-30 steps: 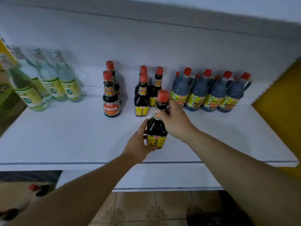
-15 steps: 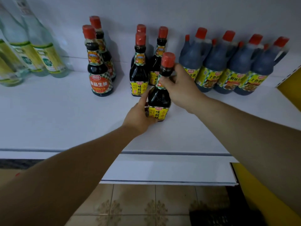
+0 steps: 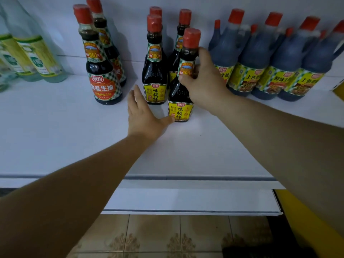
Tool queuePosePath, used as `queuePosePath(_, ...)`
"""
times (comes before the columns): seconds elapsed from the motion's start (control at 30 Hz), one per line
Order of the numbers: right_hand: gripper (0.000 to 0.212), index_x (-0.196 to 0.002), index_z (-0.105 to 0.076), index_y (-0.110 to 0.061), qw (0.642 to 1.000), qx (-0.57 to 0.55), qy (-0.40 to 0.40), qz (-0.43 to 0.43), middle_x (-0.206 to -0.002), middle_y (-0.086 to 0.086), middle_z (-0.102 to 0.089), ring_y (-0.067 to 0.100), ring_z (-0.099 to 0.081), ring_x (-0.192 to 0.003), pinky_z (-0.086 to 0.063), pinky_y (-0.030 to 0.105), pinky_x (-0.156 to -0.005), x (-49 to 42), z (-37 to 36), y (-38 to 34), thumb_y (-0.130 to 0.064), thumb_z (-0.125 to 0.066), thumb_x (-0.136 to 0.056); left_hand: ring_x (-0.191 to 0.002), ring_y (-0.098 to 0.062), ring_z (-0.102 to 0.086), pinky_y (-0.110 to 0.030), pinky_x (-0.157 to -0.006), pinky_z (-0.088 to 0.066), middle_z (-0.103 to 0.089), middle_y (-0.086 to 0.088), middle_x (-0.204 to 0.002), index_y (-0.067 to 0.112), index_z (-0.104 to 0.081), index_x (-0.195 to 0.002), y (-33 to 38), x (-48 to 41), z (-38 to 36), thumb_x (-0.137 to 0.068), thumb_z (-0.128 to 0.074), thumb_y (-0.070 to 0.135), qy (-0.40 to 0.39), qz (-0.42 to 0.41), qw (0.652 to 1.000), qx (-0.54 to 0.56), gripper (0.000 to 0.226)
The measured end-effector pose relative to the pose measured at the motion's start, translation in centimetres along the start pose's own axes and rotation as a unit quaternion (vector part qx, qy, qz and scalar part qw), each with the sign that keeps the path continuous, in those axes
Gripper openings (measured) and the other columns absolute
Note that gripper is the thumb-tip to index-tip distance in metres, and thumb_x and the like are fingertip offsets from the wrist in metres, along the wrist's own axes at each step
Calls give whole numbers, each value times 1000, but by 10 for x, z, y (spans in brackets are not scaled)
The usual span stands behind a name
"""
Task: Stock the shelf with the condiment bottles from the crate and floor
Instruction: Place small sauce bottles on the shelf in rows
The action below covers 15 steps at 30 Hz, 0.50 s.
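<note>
dark sauce shows through the neck of the red-capped bottle [image 3: 179, 97] that the right hand [image 3: 202, 84] grips, fingers and thumb curled round its checked neck label. it stands upright on the white shelf [image 3: 55, 136], its square yellow label facing forward. the left hand [image 3: 143, 116] lies spread and flat on the shelf, thumb tip touching the bottle's base. just behind and to the left stands a matching bottle [image 3: 154, 71], with two more behind. blue-grey handled jugs [image 3: 260, 62] line up to the right, red-labelled bottles [image 3: 101, 71] and pale clear bottles [image 3: 37, 53] to the left.
</note>
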State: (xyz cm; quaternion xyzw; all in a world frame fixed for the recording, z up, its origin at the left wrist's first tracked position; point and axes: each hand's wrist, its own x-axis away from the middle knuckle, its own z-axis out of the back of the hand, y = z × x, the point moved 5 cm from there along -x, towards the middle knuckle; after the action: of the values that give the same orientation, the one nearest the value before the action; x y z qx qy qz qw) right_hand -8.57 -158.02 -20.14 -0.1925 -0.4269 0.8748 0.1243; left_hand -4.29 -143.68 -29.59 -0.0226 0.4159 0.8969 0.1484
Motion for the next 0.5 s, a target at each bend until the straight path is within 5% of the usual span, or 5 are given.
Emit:
queuePosePath(0.17, 60, -142, -30, -23, 1000, -2, 14, -2, -116, -2, -58, 16, -59, -105, -49, 31, -89, -18, -4, 7, -15, -60, -91, -144, -20, -16, -37, -116, -24, -4, 0, -159, 18, 17, -148, 3, -17, -16, -69, -76, 46, -32, 51, 997, 45, 126)
queuePosePath(0.4, 59, -143, -29, -24, 1000, -3, 23, 1, -114, -3, -58, 16, -60, -102, -49, 29, -84, -39, -8, 15, -16, -59, -92, -134, -29, -31, -43, -109, -29, -27, -7, -145, 16, 0, -149, 11, -34, -22, -67, -78, 43, 52, 66, 996, 29, 117)
queuePosePath(0.5, 57, -142, -30, -23, 999, -5, 32, 5, -113, -4, -58, 13, -58, -97, -43, 17, -69, -46, -10, 18, -17, -58, -92, -132, -31, -31, -45, -108, -28, -29, -8, -143, 14, 0, -149, 10, -38, -25, -67, -77, 49, 73, 79, 994, -4, 118)
